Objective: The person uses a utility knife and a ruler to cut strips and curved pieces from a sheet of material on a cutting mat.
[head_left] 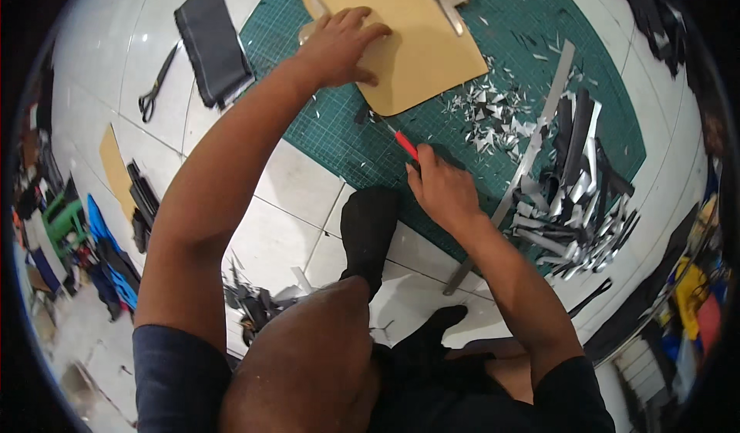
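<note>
A tan cardboard template (416, 55) lies on the green cutting mat (324, 132). My left hand (339, 47) rests on its left part with the fingers spread. A metal clip (443, 5) grips the template's right edge; another shiny clip (307, 30) shows partly behind my left hand. My right hand (445, 190) is closed around a red-handled knife (406, 144). The knife's tip points at the template's near corner, beside a small dark scrap (361, 114). Whether the blade touches the scrap I cannot tell.
Small silver and black scraps (493, 113) litter the mat. A metal ruler (549, 109) lies slanted to the right, beside a heap of dark strips (574, 202). On the tiled floor at left are folded black fabric (212, 43) and scissors (159, 86). My socked foot (370, 229) stands near the mat.
</note>
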Motion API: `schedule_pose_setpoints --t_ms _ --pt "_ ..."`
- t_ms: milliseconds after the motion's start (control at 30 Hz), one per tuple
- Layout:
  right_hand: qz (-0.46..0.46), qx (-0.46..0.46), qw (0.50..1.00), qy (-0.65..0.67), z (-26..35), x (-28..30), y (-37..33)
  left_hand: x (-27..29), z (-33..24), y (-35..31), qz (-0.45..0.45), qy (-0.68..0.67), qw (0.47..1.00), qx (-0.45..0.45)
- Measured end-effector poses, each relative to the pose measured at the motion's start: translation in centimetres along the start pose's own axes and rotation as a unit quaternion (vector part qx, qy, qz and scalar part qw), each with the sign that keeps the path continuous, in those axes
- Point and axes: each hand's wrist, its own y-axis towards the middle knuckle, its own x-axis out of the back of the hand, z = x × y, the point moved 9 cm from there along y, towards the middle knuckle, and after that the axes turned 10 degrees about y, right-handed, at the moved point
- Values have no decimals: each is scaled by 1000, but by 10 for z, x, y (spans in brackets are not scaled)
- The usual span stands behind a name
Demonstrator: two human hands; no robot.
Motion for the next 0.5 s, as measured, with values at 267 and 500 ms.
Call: schedule_pose_setpoints --t_ms 267,500 --pt "-20 -4 999 -31 7 -4 17 -2 0 -2 30 14 999 37" --pt "0 -1 999 -36 10 -5 20 2 -11 -3 114 75 987 87"
